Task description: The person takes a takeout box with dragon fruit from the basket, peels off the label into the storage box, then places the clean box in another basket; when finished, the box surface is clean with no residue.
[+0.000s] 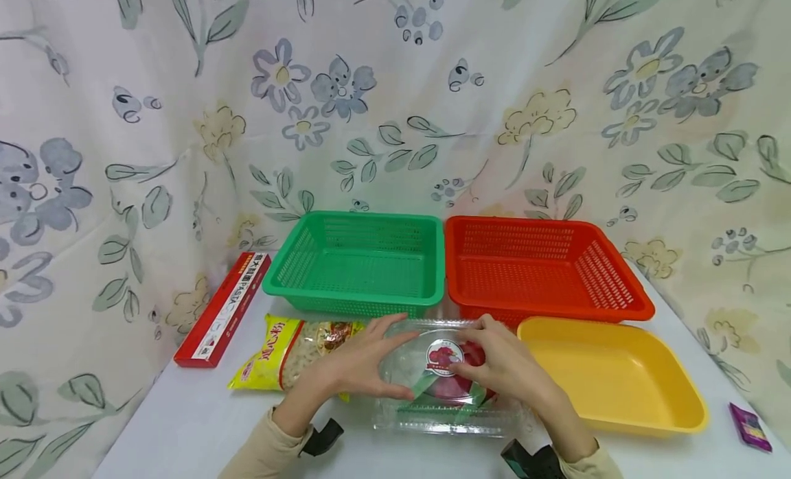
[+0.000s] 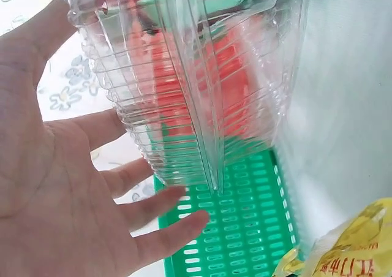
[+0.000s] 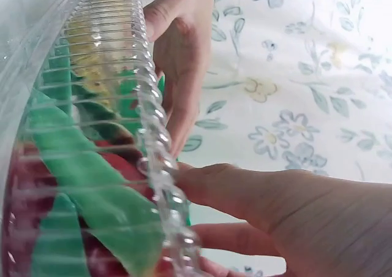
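In the head view, along the bottom edge of the frame, two light sleeves [image 1: 262, 445] and dark wrist straps [image 1: 321, 439], angled inward toward lower centre. To the left of them, white table [image 1: 176, 431], probably the best room for drawing an arm back.

At lower centre, clear plastic box [image 1: 454, 424], label [image 1: 443, 357] upward, apparently resting on the table; dark red and green contents [image 1: 426, 383] visible through the plastic. At its left edge, left hand [image 1: 361, 364], fingers spread and nearly straight, no grip around anything. On its right part, right hand [image 1: 503, 361], arched, thumb and fingers well apart, touching the ridged rim without a visible firm hold. Presumably placed on both sides to keep slick, light plastic steady; firmness of contact impossible to tell.

At lower right, small purple packet [image 1: 750, 427], near the table edge. Closer in, yellow tray [image 1: 692, 400], just beside the right hand, so little sideways room there. On the other side, yellow bag [image 1: 284, 355], partly behind the left hand and similarly tight.

Farther back at left, red carton [image 1: 225, 307], slanted along the table edge. Beyond the box, green basket [image 1: 352, 304] and red basket [image 1: 556, 309], side by side, perhaps for easy reach; raised rims limiting forward travel. Farthest, floral cloth [image 1: 469, 88].
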The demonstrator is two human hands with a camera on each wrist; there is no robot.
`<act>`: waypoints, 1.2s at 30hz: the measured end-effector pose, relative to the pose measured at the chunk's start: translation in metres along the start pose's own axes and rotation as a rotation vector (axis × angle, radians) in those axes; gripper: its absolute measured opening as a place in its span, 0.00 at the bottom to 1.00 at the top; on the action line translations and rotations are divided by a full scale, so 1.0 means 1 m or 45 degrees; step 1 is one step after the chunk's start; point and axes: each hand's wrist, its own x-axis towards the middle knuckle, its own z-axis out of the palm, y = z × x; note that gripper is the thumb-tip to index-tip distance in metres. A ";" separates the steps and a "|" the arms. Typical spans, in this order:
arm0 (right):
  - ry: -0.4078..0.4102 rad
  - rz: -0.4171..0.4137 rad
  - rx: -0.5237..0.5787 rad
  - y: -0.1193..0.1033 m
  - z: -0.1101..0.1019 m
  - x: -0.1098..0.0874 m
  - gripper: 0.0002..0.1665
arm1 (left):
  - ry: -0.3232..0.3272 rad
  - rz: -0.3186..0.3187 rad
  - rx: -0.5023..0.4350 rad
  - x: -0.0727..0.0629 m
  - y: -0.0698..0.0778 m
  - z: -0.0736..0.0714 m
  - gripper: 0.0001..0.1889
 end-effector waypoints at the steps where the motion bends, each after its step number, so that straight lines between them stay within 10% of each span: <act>1: 0.001 0.004 0.019 0.000 0.001 0.000 0.27 | -0.004 -0.007 -0.011 0.000 0.001 0.000 0.48; 24: 0.063 0.134 0.119 -0.007 0.014 0.006 0.30 | 0.021 -0.015 -0.047 -0.001 -0.002 0.004 0.48; 36: 0.182 0.080 0.161 -0.002 0.016 0.011 0.09 | 0.030 0.000 -0.014 0.000 0.001 0.003 0.48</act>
